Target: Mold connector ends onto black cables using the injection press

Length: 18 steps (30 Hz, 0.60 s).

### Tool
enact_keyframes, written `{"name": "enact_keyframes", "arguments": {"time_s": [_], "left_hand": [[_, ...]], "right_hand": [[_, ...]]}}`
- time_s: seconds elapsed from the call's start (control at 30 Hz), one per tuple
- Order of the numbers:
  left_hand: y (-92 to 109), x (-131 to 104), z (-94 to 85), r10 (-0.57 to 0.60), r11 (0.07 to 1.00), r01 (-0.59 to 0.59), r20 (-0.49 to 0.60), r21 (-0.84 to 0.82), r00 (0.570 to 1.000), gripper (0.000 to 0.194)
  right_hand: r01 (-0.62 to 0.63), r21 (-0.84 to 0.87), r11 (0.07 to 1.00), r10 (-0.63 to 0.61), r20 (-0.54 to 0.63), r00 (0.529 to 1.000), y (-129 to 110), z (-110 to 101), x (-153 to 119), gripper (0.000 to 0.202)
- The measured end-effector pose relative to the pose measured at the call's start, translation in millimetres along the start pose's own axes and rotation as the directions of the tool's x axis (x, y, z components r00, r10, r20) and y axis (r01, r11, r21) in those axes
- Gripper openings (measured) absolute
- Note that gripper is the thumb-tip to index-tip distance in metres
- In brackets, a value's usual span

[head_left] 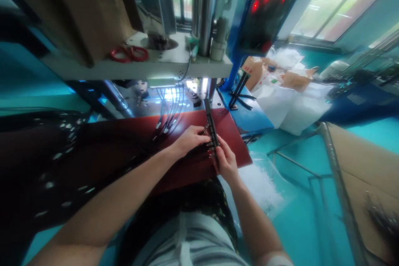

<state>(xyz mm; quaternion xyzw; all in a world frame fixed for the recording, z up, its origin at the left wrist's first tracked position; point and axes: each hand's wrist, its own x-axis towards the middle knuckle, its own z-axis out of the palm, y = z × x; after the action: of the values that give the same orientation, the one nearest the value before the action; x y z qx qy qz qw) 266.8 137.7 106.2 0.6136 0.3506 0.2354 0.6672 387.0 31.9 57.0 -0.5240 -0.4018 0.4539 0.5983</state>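
Over the red tabletop (229, 129), a narrow dark bar (211, 126) with several small metal pieces along its side is held lengthwise, tilted away from me. My right hand (227, 160) grips its near end, thumb on top and fingers along the right side. My left hand (189, 140) is at the bar's left side, fingers pinched at a small metal piece (206, 129); its exact kind is too small to make out. To the left of the bar, several thin black cables (168, 112) with shiny ends lie across the tabletop toward the machine.
A press machine with a white plate (199, 68) stands ahead; red-handled scissors (129, 54) lie on it. Bundles of black cables (62, 145) fill the left side. A blue ledge (252, 112), white bags (289, 99) and a cardboard-lined cart (361, 153) are at right.
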Motion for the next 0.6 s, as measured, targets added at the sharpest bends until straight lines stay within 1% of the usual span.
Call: {"name": "enact_keyframes", "arguments": {"time_s": [0.07, 0.13, 0.2, 0.23, 0.27, 0.33, 0.4, 0.43, 0.5, 0.6], "left_hand": [[0, -1, -4.7, 0.047, 0.999, -0.047, 0.001, 0.022, 0.999, 0.02], [1, 0, -9.9, 0.101, 0.994, -0.099, -0.071, 0.036, 0.992, 0.025], [3, 2, -14.7, 0.132, 0.991, -0.136, -0.158, -0.014, 0.979, 0.028], [5, 3, -16.8, 0.123, 0.988, -0.137, -0.166, -0.073, 0.978, 0.029], [6, 4, -18.7, 0.105, 0.981, -0.125, -0.135, -0.147, 0.985, 0.029], [7, 4, -22.9, 0.06, 0.955, -0.052, 0.017, -0.293, 0.998, 0.027], [9, 2, -27.8, 0.018, 0.927, 0.05, 0.179, -0.371, 0.984, 0.024], [10, 0, -30.3, 0.001, 0.919, 0.09, 0.231, -0.384, 0.973, 0.023], [11, -4, -34.9, -0.035, 0.911, 0.144, 0.277, -0.385, 0.96, 0.023], [12, -5, -38.1, -0.06, 0.915, 0.155, 0.254, -0.372, 0.965, 0.025]], "right_hand": [[-0.01, 0.023, 1.0, 0.01, 0.009, 1.0, 0, -1, 0, 0.054], [-0.023, 0.053, 0.998, 0.023, 0.012, 1.0, 0, -3, 0, 0.053], [-0.019, 0.085, 0.996, 0.019, -0.009, 1.0, 1, -5, 0, 0.051], [-0.013, 0.098, 0.995, 0.016, -0.025, 1.0, 1, -5, 0, 0.05], [-0.008, 0.108, 0.994, 0.012, -0.036, 0.999, 2, -6, 0, 0.049], [-0.007, 0.117, 0.993, 0.012, -0.039, 0.999, 3, -6, -1, 0.049], [-0.016, 0.112, 0.994, 0.019, -0.027, 0.999, 2, -6, -1, 0.051], [-0.021, 0.108, 0.994, 0.023, -0.021, 1.0, 1, -6, -1, 0.052], [-0.029, 0.099, 0.995, 0.031, -0.018, 0.999, 0, -5, -1, 0.054], [-0.024, 0.096, 0.995, 0.025, -0.004, 1.0, 0, -6, -1, 0.055]]}}
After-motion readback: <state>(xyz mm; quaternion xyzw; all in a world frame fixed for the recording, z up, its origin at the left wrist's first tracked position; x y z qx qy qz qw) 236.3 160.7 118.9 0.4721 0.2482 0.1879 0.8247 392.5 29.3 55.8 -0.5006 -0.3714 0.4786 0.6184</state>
